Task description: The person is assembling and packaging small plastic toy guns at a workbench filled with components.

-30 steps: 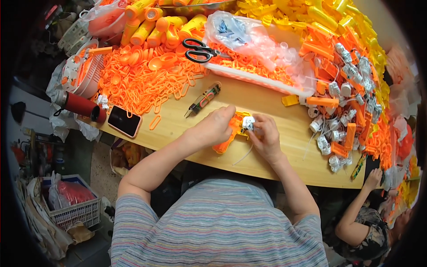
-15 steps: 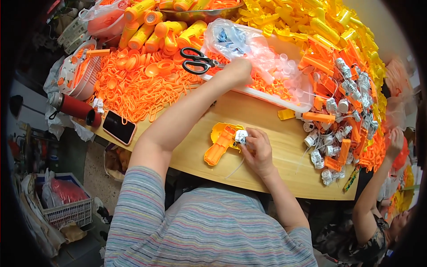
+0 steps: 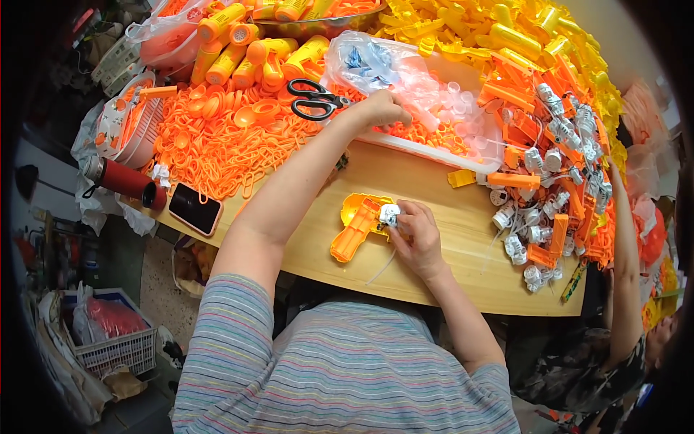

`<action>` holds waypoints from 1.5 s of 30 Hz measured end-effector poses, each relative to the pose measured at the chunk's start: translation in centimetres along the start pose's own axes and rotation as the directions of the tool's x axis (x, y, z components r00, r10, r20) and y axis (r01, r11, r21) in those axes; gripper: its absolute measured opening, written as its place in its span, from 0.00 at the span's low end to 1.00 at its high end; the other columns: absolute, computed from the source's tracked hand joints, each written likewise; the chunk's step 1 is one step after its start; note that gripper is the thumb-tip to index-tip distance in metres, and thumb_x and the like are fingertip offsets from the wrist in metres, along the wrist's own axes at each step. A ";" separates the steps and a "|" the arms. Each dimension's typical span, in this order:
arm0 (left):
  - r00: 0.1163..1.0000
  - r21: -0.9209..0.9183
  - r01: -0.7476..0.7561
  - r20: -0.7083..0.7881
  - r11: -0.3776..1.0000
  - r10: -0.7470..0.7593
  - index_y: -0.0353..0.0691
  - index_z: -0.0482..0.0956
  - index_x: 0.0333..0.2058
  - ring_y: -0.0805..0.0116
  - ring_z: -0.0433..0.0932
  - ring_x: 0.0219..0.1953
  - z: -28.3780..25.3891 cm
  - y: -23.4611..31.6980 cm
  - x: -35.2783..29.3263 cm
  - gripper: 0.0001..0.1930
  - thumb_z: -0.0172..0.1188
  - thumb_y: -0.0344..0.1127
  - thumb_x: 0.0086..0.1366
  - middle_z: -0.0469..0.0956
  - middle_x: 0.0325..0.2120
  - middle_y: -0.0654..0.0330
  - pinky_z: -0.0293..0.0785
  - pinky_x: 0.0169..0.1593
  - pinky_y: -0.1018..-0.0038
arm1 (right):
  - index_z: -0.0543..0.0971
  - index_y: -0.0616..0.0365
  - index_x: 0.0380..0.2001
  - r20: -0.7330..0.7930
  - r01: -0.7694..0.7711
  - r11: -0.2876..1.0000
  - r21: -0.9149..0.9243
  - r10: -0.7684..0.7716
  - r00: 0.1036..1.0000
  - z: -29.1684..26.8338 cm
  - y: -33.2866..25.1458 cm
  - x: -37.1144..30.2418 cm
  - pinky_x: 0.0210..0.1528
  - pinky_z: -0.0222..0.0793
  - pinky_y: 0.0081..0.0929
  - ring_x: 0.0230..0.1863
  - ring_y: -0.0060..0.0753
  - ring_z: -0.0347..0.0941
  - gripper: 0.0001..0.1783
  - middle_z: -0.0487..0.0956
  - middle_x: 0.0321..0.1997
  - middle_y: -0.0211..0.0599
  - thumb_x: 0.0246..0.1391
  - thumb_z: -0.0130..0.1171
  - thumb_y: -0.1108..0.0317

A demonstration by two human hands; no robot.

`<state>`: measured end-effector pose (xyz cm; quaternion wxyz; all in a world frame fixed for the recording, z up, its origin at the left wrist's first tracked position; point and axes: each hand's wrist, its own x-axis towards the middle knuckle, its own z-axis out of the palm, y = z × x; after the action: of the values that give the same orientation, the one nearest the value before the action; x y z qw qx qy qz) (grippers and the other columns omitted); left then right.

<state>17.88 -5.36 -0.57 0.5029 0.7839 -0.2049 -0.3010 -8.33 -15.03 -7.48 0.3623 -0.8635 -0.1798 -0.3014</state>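
Note:
My right hand (image 3: 418,233) grips a small white motor-like part (image 3: 390,215) between thumb and fingers. That part sits at the side of a yellow half shell (image 3: 353,206) on the table, in which an orange handle-shaped piece (image 3: 354,239) lies. A thin pale wire (image 3: 381,268) trails from it toward the table's near edge. My left hand (image 3: 383,110) is over the near left side of a white tray (image 3: 434,150), above small orange parts (image 3: 439,137). Its fingers are curled together; whatever they pinch is too small to make out.
Black-handled scissors (image 3: 316,99) lie beside my left wrist on orange clips (image 3: 224,152). Left are a phone (image 3: 195,209) and a red flask (image 3: 126,182). White motor parts with orange pieces (image 3: 538,224) heap at right, yellow shells (image 3: 520,36) behind. A co-worker's arm (image 3: 625,253) reaches in at right.
My left hand has lifted a little and its curled fingers now show above the tray. My right hand stays at the shell. The co-worker's arm has stretched forward to the heap.

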 end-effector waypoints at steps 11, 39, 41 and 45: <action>0.973 -0.072 -0.208 -0.122 0.976 0.198 0.33 0.80 0.31 0.75 0.76 0.24 -0.2 -0.7 0.3 0.07 0.68 0.28 0.53 0.79 0.24 0.61 0.75 0.27 0.78 | 0.71 0.60 0.39 -0.017 0.009 1.000 -0.011 -0.009 1.000 0.1 0.0 -0.1 0.48 0.75 0.42 0.48 0.57 0.76 0.24 0.79 0.47 0.55 0.39 0.72 0.79; 0.554 0.665 -0.595 -0.067 0.450 0.830 0.41 0.79 0.29 0.58 0.80 0.36 8.2 -8.7 -20.8 0.09 0.68 0.27 0.49 0.83 0.33 0.60 0.73 0.43 0.64 | 0.72 0.60 0.38 -0.064 0.023 0.998 -0.061 -0.027 0.998 0.6 0.6 -0.5 0.49 0.74 0.40 0.48 0.53 0.76 0.22 0.79 0.47 0.52 0.41 0.72 0.78; 0.514 0.696 -0.580 -0.090 0.423 0.853 0.41 0.79 0.30 0.58 0.79 0.37 8.9 -9.3 -21.2 0.08 0.68 0.27 0.49 0.83 0.35 0.61 0.73 0.43 0.65 | 0.72 0.60 0.38 -0.065 0.021 0.998 -0.055 -0.024 0.998 0.6 0.6 -0.4 0.49 0.74 0.40 0.48 0.53 0.76 0.22 0.79 0.47 0.52 0.41 0.72 0.77; 0.489 0.786 -0.466 -0.154 0.407 0.858 0.42 0.79 0.30 0.61 0.77 0.42 10.6 -9.8 -22.0 0.08 0.67 0.28 0.50 0.82 0.39 0.63 0.69 0.49 0.63 | 0.71 0.59 0.38 -0.067 0.038 0.996 -0.075 -0.043 0.997 0.7 1.0 -0.6 0.49 0.74 0.41 0.47 0.54 0.75 0.21 0.79 0.47 0.50 0.41 0.70 0.76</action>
<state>-5.22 5.34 -6.97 0.3086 0.7931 -0.4531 0.2656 -7.96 -15.24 -8.74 0.3300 -0.8615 -0.1735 -0.3447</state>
